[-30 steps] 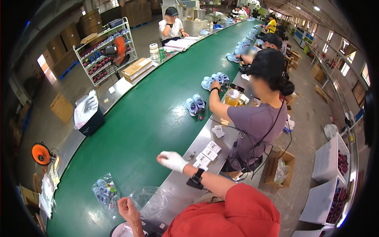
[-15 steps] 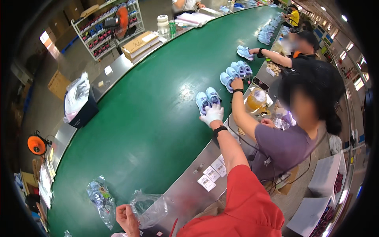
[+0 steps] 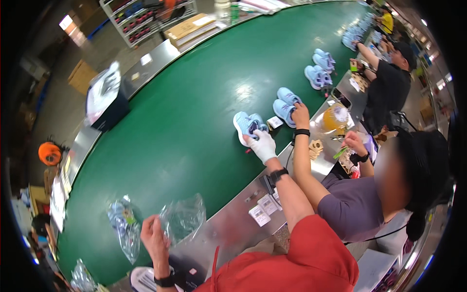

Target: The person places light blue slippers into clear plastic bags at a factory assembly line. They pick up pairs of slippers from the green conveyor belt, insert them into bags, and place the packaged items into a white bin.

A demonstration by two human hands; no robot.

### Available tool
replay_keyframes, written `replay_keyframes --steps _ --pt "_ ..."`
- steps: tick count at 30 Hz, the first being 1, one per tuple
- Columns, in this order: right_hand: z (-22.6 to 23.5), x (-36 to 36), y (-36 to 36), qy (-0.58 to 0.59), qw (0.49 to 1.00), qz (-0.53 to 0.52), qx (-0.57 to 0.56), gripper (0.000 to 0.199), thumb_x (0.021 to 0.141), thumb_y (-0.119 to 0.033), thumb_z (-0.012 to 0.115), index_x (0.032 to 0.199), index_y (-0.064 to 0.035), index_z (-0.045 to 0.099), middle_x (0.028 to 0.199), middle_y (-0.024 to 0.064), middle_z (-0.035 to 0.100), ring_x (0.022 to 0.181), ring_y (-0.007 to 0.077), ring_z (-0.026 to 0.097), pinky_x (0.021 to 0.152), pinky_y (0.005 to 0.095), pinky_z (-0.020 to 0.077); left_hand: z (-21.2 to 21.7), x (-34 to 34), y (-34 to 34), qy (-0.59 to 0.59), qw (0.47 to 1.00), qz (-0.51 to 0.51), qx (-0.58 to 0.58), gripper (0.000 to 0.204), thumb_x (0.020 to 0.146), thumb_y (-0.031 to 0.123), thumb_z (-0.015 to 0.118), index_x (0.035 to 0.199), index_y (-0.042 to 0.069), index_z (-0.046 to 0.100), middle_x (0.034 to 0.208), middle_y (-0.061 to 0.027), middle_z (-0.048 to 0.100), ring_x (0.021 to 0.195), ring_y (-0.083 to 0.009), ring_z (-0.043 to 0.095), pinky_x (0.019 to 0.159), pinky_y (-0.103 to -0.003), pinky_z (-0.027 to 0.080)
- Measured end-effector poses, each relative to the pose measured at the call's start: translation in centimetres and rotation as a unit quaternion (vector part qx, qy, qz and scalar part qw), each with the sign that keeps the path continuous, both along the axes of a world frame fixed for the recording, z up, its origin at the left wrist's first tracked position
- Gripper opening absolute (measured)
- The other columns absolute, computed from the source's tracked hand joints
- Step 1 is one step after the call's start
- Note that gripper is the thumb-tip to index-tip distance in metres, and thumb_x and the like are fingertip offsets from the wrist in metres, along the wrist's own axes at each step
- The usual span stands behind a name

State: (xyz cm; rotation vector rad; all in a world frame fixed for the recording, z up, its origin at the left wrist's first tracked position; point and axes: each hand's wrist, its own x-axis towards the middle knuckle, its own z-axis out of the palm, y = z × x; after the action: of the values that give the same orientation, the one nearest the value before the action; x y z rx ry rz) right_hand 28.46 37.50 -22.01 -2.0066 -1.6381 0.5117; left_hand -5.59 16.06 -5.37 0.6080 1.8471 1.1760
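My right hand [image 3: 264,146], in a white glove, grips a pair of light blue sneakers [image 3: 242,127] at their openings, on the green belt. The shoes sit side by side, one partly behind the other. Lower left, my bare left hand [image 3: 154,237] has its fingers closed at the edge of a clear plastic bag [image 3: 187,219]. This bag looks empty and lies over the belt's near edge. Beside it on the belt is a clear bag with light blue shoes inside [image 3: 120,219]. Another filled clear bag [image 3: 82,277] is at the lower left.
A co-worker's hand [image 3: 300,116] touches another sneaker pair [image 3: 286,108] close to my right hand. More sneakers [image 3: 318,77] stand farther along. White labels [image 3: 260,214] lie on the metal ledge. Across the belt are a dark bin [image 3: 108,114] and cardboard boxes [image 3: 192,30].
My right hand has drawn the sneakers left, and they have turned. My left hand has moved up with the plastic bag. The co-worker's other hand has risen. The whole view has shifted.
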Motion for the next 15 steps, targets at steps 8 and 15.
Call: replay_keyframes --steps 8,15 --pt "14.0 -8.5 -14.9 0.799 0.553 0.186 -0.143 0.089 0.065 -0.062 0.071 0.119 0.0060 0.052 0.114 0.0099 0.059 0.104 0.0135 0.055 0.090 0.0278 0.0442 -0.1 -1.1 -1.9 -0.160 0.981 0.014 0.108 0.012 0.092 0.017 0.055 0.095 0.006 0.053 0.050 0.0077 0.033 0.036 -0.0018 0.027 0.031 -0.020 0.023" --pt "16.3 -14.2 -22.1 -0.004 0.841 0.538 0.051 0.034 0.068 -0.044 0.067 0.078 -0.0122 0.066 0.083 0.0103 0.057 0.089 0.0278 0.053 0.082 0.0396 0.0371 2.2 -0.2 -5.4 -0.019 0.984 -0.081 0.156 0.008 0.091 0.014 0.056 0.090 0.006 0.055 0.052 0.0059 0.043 0.040 -0.0023 0.036 0.034 -0.021 0.026"
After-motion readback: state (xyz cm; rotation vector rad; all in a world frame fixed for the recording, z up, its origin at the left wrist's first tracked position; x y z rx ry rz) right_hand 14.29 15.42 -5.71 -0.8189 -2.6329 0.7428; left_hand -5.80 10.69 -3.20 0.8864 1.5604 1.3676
